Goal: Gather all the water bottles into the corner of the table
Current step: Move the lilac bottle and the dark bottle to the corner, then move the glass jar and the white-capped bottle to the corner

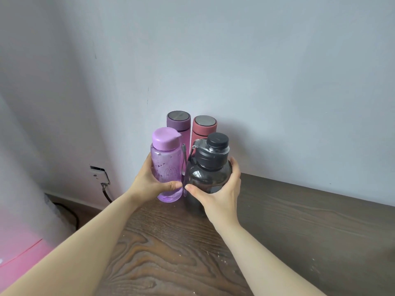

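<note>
Several bottles stand together at the far left corner of the dark wooden table. My left hand grips a clear purple bottle with a purple cap. Right beside it, my right hand wraps around a smoky black bottle with a black screw cap and a strap. Both bottles are upright and nearly touch; their bases are hidden by my hands or sit at the table surface. Behind them, against the wall, stand a purple flask and a red flask, each with a metal-topped lid.
A pale wall rises directly behind the bottles. Left of the table edge, a wall socket with a dark cable hangs low, and a pink object sits at the lower left. Bare wood stretches to the right.
</note>
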